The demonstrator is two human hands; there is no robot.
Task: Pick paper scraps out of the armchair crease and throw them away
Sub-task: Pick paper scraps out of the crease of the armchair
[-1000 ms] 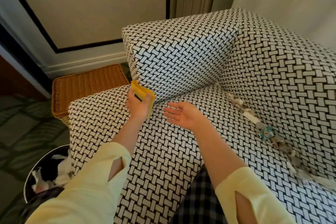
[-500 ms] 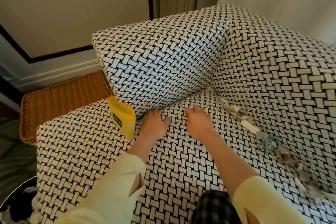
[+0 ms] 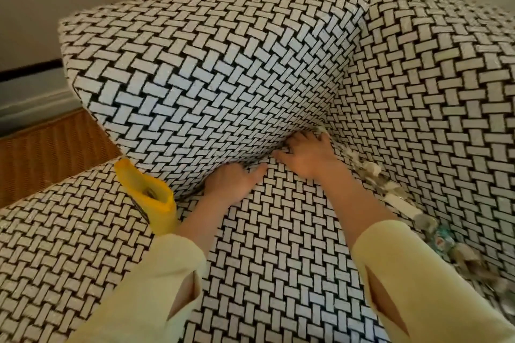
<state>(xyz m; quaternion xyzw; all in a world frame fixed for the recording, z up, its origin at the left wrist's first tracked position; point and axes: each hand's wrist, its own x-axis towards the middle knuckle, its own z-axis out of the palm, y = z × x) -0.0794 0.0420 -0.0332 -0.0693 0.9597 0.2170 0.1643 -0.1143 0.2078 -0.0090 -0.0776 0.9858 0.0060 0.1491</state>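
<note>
The black-and-white woven armchair (image 3: 278, 273) fills the view. My left hand (image 3: 234, 184) lies palm down on the seat, fingers pushed into the crease under the left cushion, fingertips hidden. A little to the right, my right hand (image 3: 306, 156) rests flat with fingers spread, reaching into the corner where the two creases meet. Its fingertips touch the first paper scraps (image 3: 320, 131). More paper scraps (image 3: 370, 172) run along the right crease toward the lower right, with a small coloured wrapper (image 3: 443, 239) among them.
A yellow packet (image 3: 152, 200) stands open-topped on the seat by the left crease, just left of my left forearm. A wicker basket (image 3: 41, 156) sits on the floor beyond the chair's left side. Wall and curtain are behind the chair.
My left hand let go of the yellow packet, which now stands on the seat. Both hands slid forward into the crease, the right one reaching the corner. The view moved closer.
</note>
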